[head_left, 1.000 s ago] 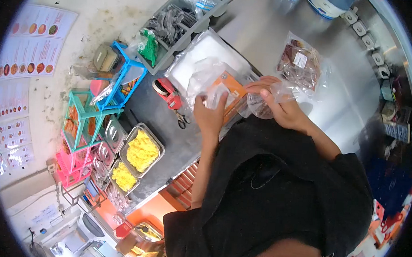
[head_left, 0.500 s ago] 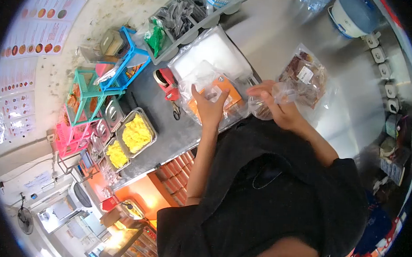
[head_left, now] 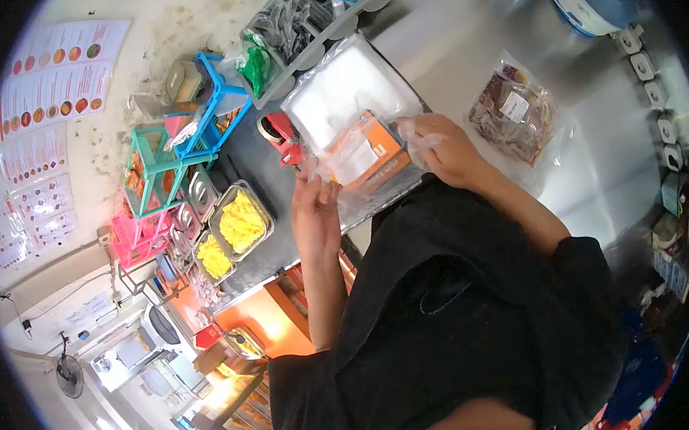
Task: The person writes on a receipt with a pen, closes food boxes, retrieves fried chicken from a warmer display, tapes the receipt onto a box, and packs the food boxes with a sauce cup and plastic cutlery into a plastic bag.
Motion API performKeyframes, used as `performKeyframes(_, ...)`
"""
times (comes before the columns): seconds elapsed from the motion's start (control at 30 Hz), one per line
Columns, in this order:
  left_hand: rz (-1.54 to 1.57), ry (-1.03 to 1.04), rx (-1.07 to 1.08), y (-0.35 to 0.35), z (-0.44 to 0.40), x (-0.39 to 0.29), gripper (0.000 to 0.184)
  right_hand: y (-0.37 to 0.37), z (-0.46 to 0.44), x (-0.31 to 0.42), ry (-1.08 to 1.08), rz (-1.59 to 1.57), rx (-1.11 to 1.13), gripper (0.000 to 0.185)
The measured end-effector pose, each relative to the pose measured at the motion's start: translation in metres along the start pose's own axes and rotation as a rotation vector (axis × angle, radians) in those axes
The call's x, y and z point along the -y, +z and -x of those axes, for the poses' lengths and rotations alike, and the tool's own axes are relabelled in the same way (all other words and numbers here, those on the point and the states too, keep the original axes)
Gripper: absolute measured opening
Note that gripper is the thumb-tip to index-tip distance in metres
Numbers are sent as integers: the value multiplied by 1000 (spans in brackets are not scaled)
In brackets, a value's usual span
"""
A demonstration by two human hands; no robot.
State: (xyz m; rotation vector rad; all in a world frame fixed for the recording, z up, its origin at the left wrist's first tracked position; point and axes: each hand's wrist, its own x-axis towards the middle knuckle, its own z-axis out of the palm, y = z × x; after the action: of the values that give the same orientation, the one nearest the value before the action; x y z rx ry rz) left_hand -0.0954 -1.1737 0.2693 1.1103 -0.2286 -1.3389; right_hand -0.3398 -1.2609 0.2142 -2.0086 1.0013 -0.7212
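My left hand (head_left: 317,206) is at the near left side of an orange box (head_left: 388,164), its fingers closed on thin clear plastic. On the box's other side, my right hand (head_left: 449,152) pinches crumpled clear plastic (head_left: 420,146). Whether both hands hold one piece is hard to make out. The box has an opening on top with whitish film showing in it. Behind it lies a stack of white sheets (head_left: 349,91) in clear wrapping. A red tape dispenser (head_left: 282,138) stands left of the box.
Two metal trays of yellow food (head_left: 241,221) sit at the left. Along the wall are stacked plastic baskets (head_left: 158,170) and a grey bin of packets (head_left: 288,33). On the steel counter at right lies a labelled bag of brown food (head_left: 513,111), with a white tub (head_left: 585,13) beyond.
My left hand has come off the top of the orange box, moved towards me and closed on plastic. My right hand has moved up and left, away from the bag of brown food.
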Motion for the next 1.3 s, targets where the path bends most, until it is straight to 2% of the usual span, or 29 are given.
performKeyframes(0.1, -579, 93, 26, 20, 6, 5, 51, 34, -16, -18, -132, 44, -76, 29)
performKeyframes(0.2, -1254, 267, 103, 35, 9, 9, 48, 44, -27, -14, 7, 36, 68, 30)
performKeyframes(0.23, -1464, 442, 143, 21, 1, 13, 47, 46, -31, -14, -53, 31, 42, 29)
performKeyframes(0.33, -1520, 380, 8, 15, -8, 6, 41, 51, -45, -11, -216, -6, -90, 31)
performKeyframes(0.4, -1302, 362, 45, 25, -11, 0, 35, 57, -51, -1, -293, -49, -244, 37)
performKeyframes(0.43, -1192, 353, 60, 30, -11, -3, 33, 62, -53, 4, -313, -116, -228, 37)
performKeyframes(0.5, -801, 189, 82, 43, -19, -2, 27, 72, -57, 11, -351, -253, -197, 37)
performKeyframes(0.53, -605, 109, 95, 48, -23, 1, 24, 77, -57, 9, -319, -275, -113, 36)
performKeyframes(0.57, -529, 146, 83, 50, -31, 9, 22, 82, -58, 7, -287, -295, -31, 35)
performKeyframes(0.63, -447, 124, 48, 45, -38, 10, 23, 87, -62, 4, -288, -273, -24, 32)
performKeyframes(0.67, -404, 112, 33, 46, -41, 9, 23, 88, -62, 8, -319, -237, -93, 29)
performKeyframes(0.7, -471, 106, 86, 45, -42, 5, 23, 90, -62, 9, -346, -203, -161, 28)
performKeyframes(0.8, -765, 128, 167, 38, -40, -11, 22, 94, -60, -1, -331, -71, 201, 28)
performKeyframes(0.87, -1081, 216, 139, 36, -39, -15, 22, 107, -55, 0, -399, -101, 126, 32)
performKeyframes(0.97, -1656, 534, 151, 42, -30, -21, 22, 119, -60, 4, -460, -188, 16, 37)
performKeyframes(1.07, -1623, 527, 115, 45, -23, -21, 20, 117, -55, 6, -494, -194, -74, 41)
performKeyframes(1.1, -1511, 463, 121, 43, -25, -20, 19, 115, -55, 6, -510, -178, -100, 42)
performKeyframes(1.2, -1162, 315, 146, 33, -31, -16, 19, 108, -60, 7, -453, -101, 113, 49)
performKeyframes(1.27, -918, 266, 182, 35, -29, -9, 20, 122, -60, 6, -312, -20, 105, 52)
performKeyframes(1.3, -998, 262, 197, 40, -23, -8, 20, 126, -63, 7, -242, 22, 98, 53)
